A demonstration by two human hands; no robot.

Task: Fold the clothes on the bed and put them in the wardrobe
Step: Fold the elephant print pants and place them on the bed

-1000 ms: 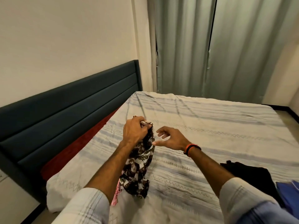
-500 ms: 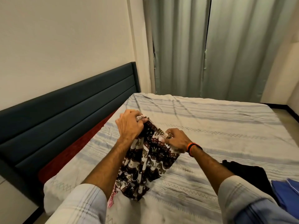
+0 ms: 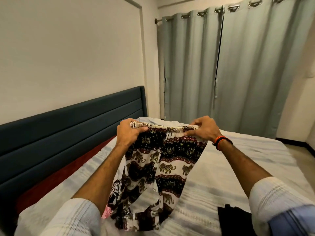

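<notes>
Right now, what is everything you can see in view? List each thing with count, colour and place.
elephant-print trousers: one, black, white and maroon, held up by the waistband over the bed, lower part resting on the sheet
pink tag: one, pink, at the trousers' lower left edge
black garment: one, black, on the bed at lower right
blue garment: one, blue, at the lower right edge
bed: one, pale grey striped sheet, across the middle
headboard: one, dark teal, left, against the wall
curtains: two panels, grey-green, closed, behind the bed
wristband: one, orange and black, on the right wrist
left hand: grips the waistband's left end
right hand: grips the waistband's right end
</notes>
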